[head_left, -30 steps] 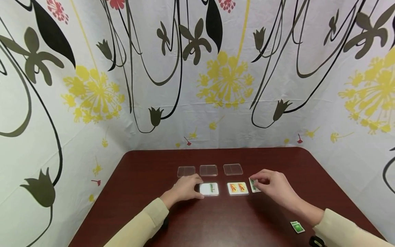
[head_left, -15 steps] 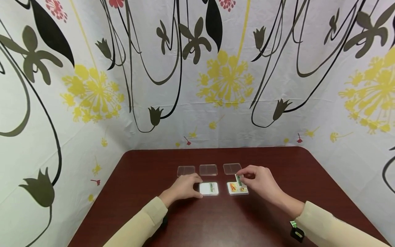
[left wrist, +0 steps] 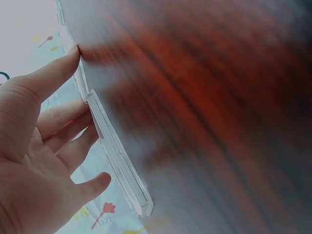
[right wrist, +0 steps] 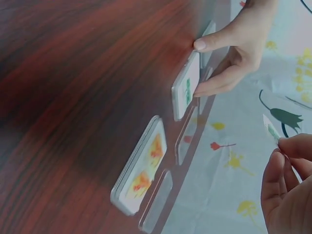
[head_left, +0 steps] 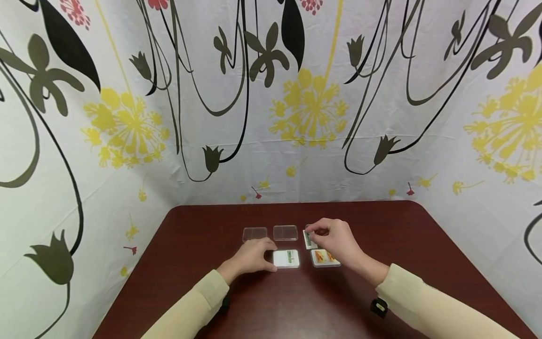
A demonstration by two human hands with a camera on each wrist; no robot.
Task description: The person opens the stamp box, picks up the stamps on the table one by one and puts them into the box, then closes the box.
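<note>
- Card (head_left: 309,241): pinched upright-ish between right thumb and fingers, looks clear of the surface (head_left: 288,303). In head view it overlaps the right tray, behind the orange case (head_left: 320,257).
- Right hand (head_left: 334,240): fingertips pressed together on the card, nothing else in the grip.
- Left hand (head_left: 251,256): thumb and fingers spread, at left end of the white case (head_left: 281,259); thumb at near edge, forefinger at far edge. Can't tell how firmly it touches. Well apart from the card.
- Orange case: nearest case to right hand, partly behind it.
- Counts: 1 card in hand, green on white. 2 cases plain in head view: white one with 1 green print, orange one with 2 orange pictures. Another case edge-on by left hand in left wrist view.
- Clear trays (head_left: 255,234): 3 in a back row, the right one mostly hidden.
</note>
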